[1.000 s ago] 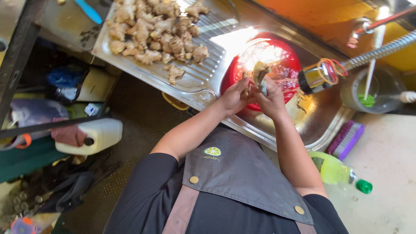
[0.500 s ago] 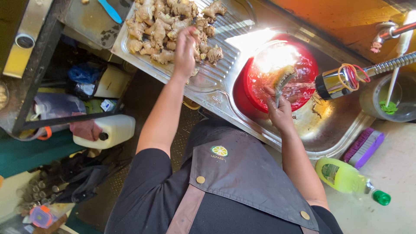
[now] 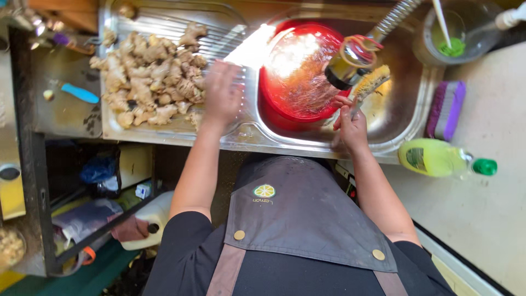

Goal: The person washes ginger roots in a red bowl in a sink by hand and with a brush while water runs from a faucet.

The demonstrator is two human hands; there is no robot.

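Left hand (image 3: 222,93) open, blurred, over draining-board edge beside ginger pile (image 3: 148,77); pick one root cleanly. Right hand (image 3: 350,123) fingers closed on brush (image 3: 370,83) over red basin (image 3: 298,71); keep bristles under tap (image 3: 350,66) stream.

we see hard glare from above burning out the red basin (image 3: 307,71) and the draining board (image 3: 181,27). the left hand (image 3: 222,93) blurs with motion, edges bend slightly, and the shelves (image 3: 93,203) below lie in shadow.

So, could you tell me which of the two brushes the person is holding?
The yellow-bristled brush in the right hand, over the sink; the purple brush lies untouched on the counter.
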